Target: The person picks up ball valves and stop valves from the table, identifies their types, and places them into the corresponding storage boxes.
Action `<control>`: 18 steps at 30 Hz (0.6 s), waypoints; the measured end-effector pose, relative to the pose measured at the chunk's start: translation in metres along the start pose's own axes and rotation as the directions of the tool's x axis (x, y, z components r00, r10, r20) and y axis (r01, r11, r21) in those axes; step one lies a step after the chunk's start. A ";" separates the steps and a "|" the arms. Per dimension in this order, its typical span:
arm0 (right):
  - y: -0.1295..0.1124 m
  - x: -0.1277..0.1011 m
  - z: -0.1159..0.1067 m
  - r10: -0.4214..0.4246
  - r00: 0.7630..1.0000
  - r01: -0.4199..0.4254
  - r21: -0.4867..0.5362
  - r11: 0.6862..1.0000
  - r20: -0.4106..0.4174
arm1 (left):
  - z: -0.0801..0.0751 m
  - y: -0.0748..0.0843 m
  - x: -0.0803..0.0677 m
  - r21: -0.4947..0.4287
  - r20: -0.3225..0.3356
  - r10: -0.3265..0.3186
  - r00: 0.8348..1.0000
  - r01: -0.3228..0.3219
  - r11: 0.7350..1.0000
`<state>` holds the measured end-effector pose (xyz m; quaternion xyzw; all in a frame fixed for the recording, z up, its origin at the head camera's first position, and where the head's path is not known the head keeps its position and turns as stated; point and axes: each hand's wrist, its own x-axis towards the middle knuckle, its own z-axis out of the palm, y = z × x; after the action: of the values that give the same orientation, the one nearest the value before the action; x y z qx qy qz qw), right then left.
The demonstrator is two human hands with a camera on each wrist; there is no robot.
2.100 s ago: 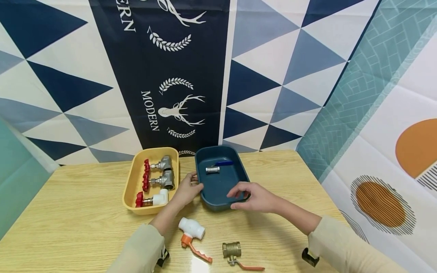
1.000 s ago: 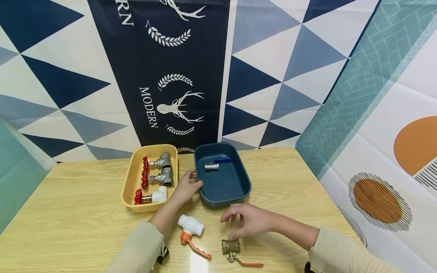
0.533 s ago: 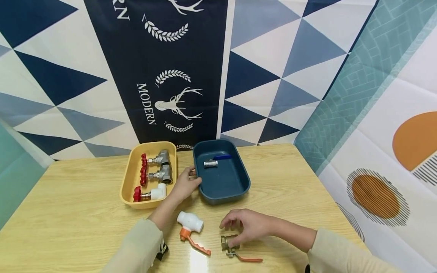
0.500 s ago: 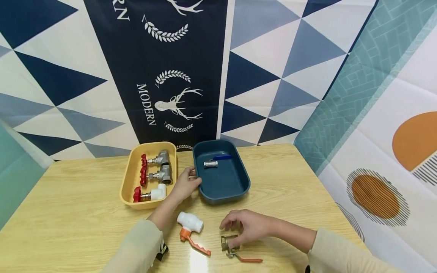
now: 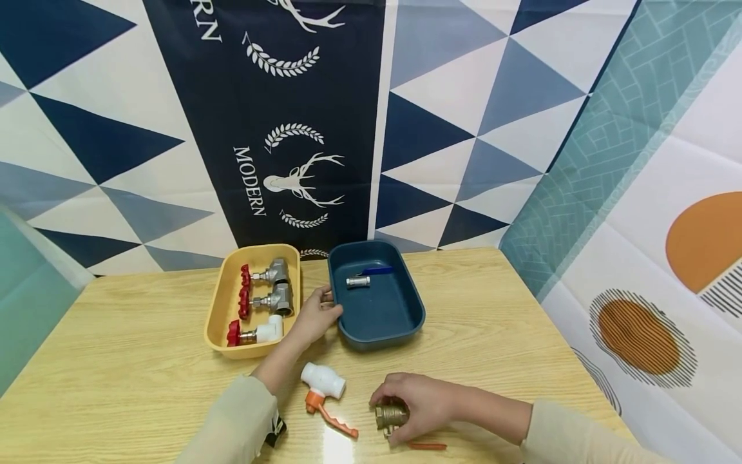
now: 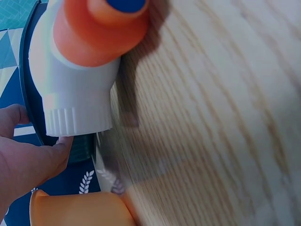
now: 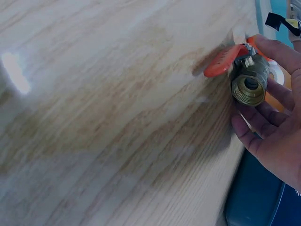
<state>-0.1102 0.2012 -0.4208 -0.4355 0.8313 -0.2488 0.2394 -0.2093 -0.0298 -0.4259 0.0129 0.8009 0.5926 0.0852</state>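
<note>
Grip is the point that matters here: the brass valve (image 5: 390, 414) lies on the wooden surface (image 5: 133, 361) near its front edge, and the right hand (image 5: 420, 407) is curled over it, fingers wrapped round the brass body while the orange lever (image 5: 426, 445) sticks out to the right beneath the palm. In the right wrist view the threaded mouth of the valve (image 7: 249, 84) is seen between fingers and thumb, with the lever (image 7: 225, 61) pointing away, so the hold appears to be taken on the body and not on the lever. That is judged the better hold, since a lever may swing when it is pulled and the heavy body would then tip. The valve should be lifted straight up, kept level, with the lever left free of the surface. The left hand (image 5: 313, 316) is closed on the near left rim of the blue tray (image 5: 418, 316), thumb over the edge, so that tray is steadied; it holds a small steel valve with a blue lever (image 5: 361, 280). A white valve with an orange lever (image 5: 323, 381) lies just left of the right hand and should be cleared without being knocked. A yellow tray (image 5: 223, 309) with three red-handled valves (image 5: 263, 303) stands left of the blue one.
</note>
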 end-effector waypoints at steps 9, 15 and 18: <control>0.002 -0.002 0.006 -0.002 1.000 0.003 -0.062 0.998 0.016 | 0.001 -0.003 0.000 -0.006 -0.002 -0.009 1.000 0.009 1.000; 0.002 -0.002 0.009 -0.026 0.999 0.028 -0.156 0.987 0.020 | 0.001 -0.004 0.000 -0.023 0.004 0.005 1.000 -0.005 1.000; 0.002 -0.001 0.010 -0.025 0.999 0.029 -0.198 0.980 0.024 | 0.001 -0.005 0.001 -0.030 0.005 0.010 1.000 -0.010 0.999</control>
<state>-0.1051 0.2013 -0.4295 -0.4711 0.8433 -0.1635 0.2004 -0.2096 -0.0303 -0.4305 0.0171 0.7916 0.6050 0.0842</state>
